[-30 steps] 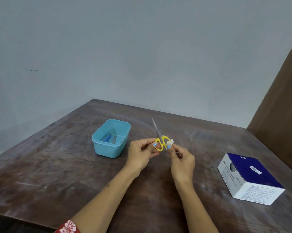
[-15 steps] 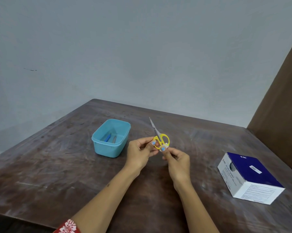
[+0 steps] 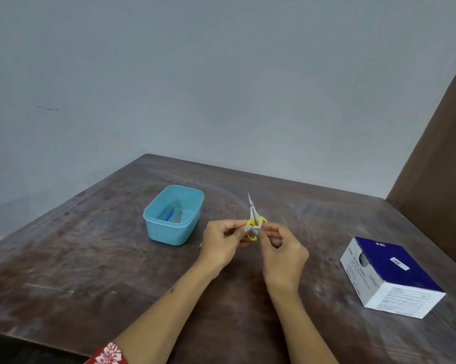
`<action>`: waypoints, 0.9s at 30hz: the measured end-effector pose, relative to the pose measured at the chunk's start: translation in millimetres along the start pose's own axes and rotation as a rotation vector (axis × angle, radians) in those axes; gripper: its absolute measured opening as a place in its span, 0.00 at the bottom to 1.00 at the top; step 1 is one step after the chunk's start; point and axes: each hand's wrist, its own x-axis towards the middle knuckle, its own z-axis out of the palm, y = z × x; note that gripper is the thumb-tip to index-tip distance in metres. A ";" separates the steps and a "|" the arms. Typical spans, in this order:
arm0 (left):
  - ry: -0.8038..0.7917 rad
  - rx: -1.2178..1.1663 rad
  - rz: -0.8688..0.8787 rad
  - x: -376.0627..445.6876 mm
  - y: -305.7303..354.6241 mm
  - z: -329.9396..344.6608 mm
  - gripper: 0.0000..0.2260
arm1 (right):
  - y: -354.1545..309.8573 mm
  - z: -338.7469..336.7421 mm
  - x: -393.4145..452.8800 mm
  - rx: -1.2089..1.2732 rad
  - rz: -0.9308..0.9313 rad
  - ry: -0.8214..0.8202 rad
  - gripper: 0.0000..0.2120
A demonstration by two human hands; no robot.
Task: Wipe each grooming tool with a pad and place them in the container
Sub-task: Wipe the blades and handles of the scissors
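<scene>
Left hand (image 3: pixel 223 241) pinches the scissors (image 3: pixel 254 219) by a yellow loop — blades up. Right hand (image 3: pixel 282 248) pinches a pad (image 3: pixel 259 226) against the handles, beside the container (image 3: pixel 169 232) on the bench (image 3: pixel 90 258).

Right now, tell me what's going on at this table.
A person is cleaning small yellow-handled scissors. The left hand holds them by the handles, blades pointing up and away, while the right hand rubs a small white pad against the handle area. Two tools already lie in the blue container to the left. A blue-and-white box sits at right.
</scene>
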 end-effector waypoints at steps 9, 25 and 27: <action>-0.019 -0.038 -0.021 -0.8 3.2 0.4 0.08 | 3.4 2.0 -1.8 -0.155 -0.199 -0.026 0.05; 0.055 -0.070 0.032 -0.8 8.6 -1.9 0.08 | 1.3 2.4 -5.5 -0.234 -0.050 -0.113 0.04; 0.064 -0.083 0.042 -0.6 9.6 -1.4 0.08 | 1.5 1.2 -5.8 -0.267 -0.016 -0.148 0.05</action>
